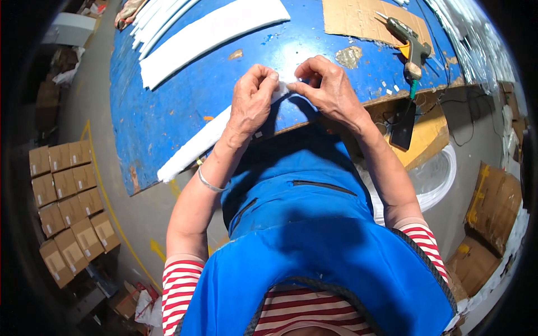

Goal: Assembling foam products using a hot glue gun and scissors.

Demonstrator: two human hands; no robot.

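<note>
A long white foam strip (193, 148) lies along the near edge of the blue table (168, 106), its far end lifted between both hands. My left hand (252, 101) pinches the strip's end with thumb and fingers. My right hand (328, 84) meets it from the right, fingertips closed on the same white end (283, 88). Both hands sit just above the table's front edge, close to my blue apron.
More white foam strips (207, 33) lie at the table's far left. A glue gun (412, 47) rests on cardboard (358, 17) at the far right, its cord hanging down. Stacked cardboard boxes (64, 207) stand on the floor left; a white tub (440, 173) sits right.
</note>
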